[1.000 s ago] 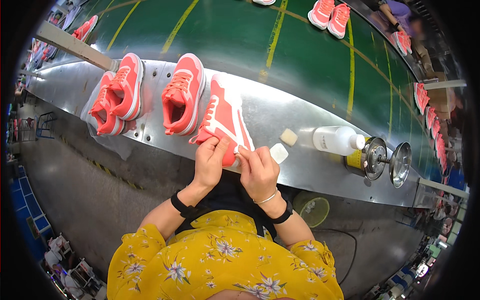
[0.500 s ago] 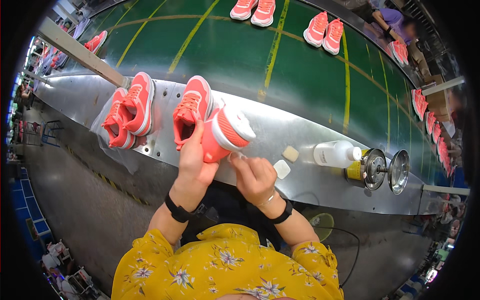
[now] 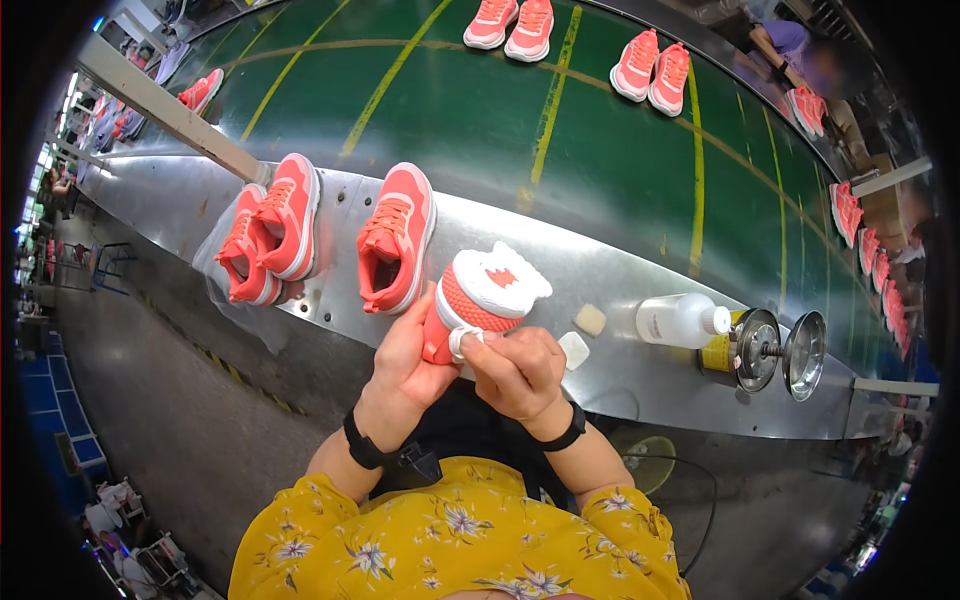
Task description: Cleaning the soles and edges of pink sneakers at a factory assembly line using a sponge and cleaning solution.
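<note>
My left hand grips a coral sneaker and holds it tilted, its white sole turned up and away from me. My right hand is closed, pinching a small white cloth against the sneaker's coral upper close to the sole edge. Just left of the held sneaker, a single matching sneaker stands on the metal ledge. Farther left, a pair of coral sneakers rests on clear plastic. The fingers of my left hand are partly hidden behind the sneaker.
On the metal ledge to the right lie a beige block, a white pad, a white bottle and a tin with a metal dish pump. Beyond runs a green conveyor belt carrying sneakers. A person works across it.
The held sneaker has turned, showing more of its sole, and sits slightly lower and to the right. My right hand has moved the cloth up onto its side.
</note>
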Available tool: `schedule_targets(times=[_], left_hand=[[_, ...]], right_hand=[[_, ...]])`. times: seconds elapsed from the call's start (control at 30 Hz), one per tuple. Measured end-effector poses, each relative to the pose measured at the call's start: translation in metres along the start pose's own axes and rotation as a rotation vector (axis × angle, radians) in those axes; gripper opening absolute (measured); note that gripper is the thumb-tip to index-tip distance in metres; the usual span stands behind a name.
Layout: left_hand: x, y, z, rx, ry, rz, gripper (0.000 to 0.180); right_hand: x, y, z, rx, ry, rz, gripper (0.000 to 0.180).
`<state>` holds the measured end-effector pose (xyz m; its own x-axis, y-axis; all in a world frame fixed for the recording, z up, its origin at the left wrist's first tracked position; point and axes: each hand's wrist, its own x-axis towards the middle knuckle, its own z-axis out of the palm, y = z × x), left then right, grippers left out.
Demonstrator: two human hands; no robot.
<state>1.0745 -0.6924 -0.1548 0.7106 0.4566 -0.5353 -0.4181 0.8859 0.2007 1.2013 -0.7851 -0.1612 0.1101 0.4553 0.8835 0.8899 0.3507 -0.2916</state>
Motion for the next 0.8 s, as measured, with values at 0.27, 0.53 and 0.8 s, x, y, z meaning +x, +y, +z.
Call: schedule_targets(times=[0.27, 0.53, 0.8], left_hand=[[-0.007, 0.012, -0.031, -0.101, 0.087, 0.003, 0.040], [-0.063, 0.067, 0.009, 0.532, 0.077, 0.499, 0.034], [-0.049, 0.123, 0.005, 2.011, 0.399, 1.160, 0.032]], right_hand=[[-0.066, 0.010, -0.008, -0.013, -0.079, 0.242, 0.028], [-0.103, -0.008, -0.031, 0.042, -0.108, 0.526, 0.021], [-0.106, 0.003, -0.010, 0.133, -0.038, 0.709, 0.016]])
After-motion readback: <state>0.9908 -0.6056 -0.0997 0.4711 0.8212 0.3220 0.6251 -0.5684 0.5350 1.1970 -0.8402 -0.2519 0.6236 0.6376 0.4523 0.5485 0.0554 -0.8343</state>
